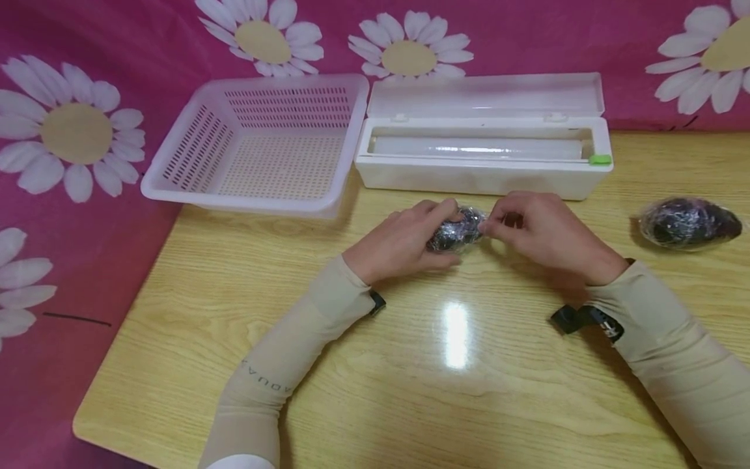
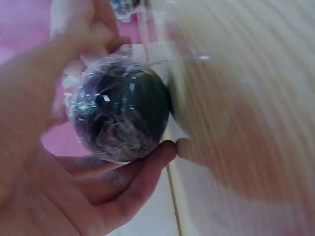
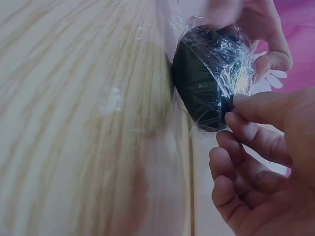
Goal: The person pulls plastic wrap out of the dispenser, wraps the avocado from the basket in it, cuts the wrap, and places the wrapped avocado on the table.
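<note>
A dark, rounded fruit or vegetable in crinkled cling film (image 1: 459,229) lies on the table, its exact kind unclear under the wrap. My left hand (image 1: 404,238) holds it from the left, thumb on one side and fingers curled along the other, also seen in the left wrist view. At its right end, my right hand (image 1: 541,229) pinches the film between thumb and forefinger. The right wrist view shows that pinch against the shiny wrapped surface (image 3: 206,78), with the other right fingers (image 3: 246,194) loosely curled and holding nothing.
Behind the hands stands a white box with its lid up and a roll of cling film (image 1: 480,148) inside; a green piece (image 1: 599,159) sits on its rim. A white slotted basket (image 1: 252,203) is beside it. Another film-wrapped dark oblong item (image 1: 691,223) lies far right.
</note>
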`<state>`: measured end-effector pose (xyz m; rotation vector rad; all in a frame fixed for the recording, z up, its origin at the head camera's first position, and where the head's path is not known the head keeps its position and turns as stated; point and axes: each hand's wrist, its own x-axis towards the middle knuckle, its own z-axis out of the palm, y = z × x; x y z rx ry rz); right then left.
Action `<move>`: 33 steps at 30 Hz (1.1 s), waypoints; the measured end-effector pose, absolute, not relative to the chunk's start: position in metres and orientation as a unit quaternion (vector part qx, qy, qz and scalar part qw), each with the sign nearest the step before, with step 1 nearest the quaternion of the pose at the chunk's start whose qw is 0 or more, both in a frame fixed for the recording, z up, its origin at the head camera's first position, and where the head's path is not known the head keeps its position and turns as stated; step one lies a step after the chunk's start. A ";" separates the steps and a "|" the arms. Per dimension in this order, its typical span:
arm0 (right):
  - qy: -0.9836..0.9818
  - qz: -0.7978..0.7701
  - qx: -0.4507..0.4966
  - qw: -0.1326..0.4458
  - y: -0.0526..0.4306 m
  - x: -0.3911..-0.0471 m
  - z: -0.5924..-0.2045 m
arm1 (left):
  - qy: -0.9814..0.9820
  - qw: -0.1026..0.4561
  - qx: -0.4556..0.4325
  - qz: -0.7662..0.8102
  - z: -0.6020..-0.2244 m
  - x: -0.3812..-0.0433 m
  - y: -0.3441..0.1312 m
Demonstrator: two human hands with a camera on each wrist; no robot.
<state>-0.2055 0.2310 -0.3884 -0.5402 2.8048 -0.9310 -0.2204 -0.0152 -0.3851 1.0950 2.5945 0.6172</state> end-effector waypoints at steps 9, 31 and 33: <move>0.932 -0.322 -0.158 0.053 0.231 -0.206 -0.391 | 0.884 0.120 0.382 0.241 -0.384 -0.227 -0.016; 0.904 -0.326 -0.259 -0.093 0.225 -0.202 -0.395 | 0.879 0.137 0.400 0.218 -0.392 -0.234 -0.021; 0.905 -0.343 -0.244 -0.060 0.225 -0.203 -0.395 | 0.874 0.130 0.411 0.225 -0.393 -0.235 -0.022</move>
